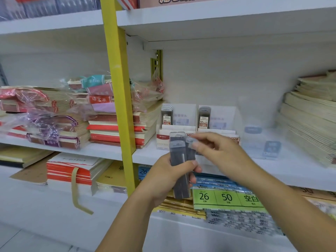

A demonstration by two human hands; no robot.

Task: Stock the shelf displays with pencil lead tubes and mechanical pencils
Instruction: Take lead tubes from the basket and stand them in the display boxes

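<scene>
Left hand gripping lead tubes (a bunch), right hand pinching one — shelf displays behind

Dark grey-capped lead tubes upright, bunched in left hand.

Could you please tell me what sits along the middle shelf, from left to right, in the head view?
Plastic-wrapped notebook bundles → yellow post → left lead display box → right lead display box → clear stand → cream notebook stack.
</scene>
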